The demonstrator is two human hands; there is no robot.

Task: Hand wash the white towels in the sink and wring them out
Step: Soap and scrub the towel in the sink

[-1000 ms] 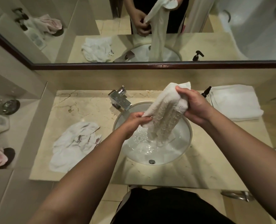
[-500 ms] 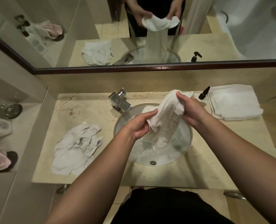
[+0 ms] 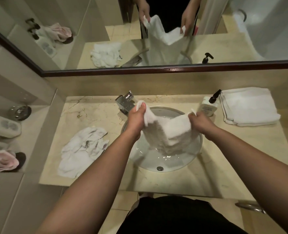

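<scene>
Head view looks down on a marble bench [image 3: 182,181] with a round white sink [image 3: 187,163] set into it. Both hands hold one wet white towel [image 3: 165,132] spread over the basin. The left hand [image 3: 137,115] grips one upper corner, its fingers [image 3: 142,106] clenched round the cloth so that a tuft sticks out above the fist. The right hand [image 3: 201,121] pinches the opposite upper corner, with a small tip of cloth showing above its fingers [image 3: 191,116]. Between the hands the top edge of the towel sags in a dip, and the rest hangs down in folds into the sink, the lowest part reaching the shallow water in the bowl. A round drain fitting [image 3: 159,168] sits at the near side of the basin.

Behind the left hand stands a chrome faucet [image 3: 125,102] at the back rim of the sink. A crumpled white towel [image 3: 82,149] lies on the bench to the left of the basin, well apart from the held one. On the right, a pump bottle [image 3: 208,105] stands just beside the sink's rim, and a folded white towel [image 3: 248,106] lies beyond it near the wall. A mirror [image 3: 173,39] above the bench reflects the hands and the hanging cloth. On a lower ledge at the far left rest a pink cloth [image 3: 2,160] and a small metal dish [image 3: 20,112].
</scene>
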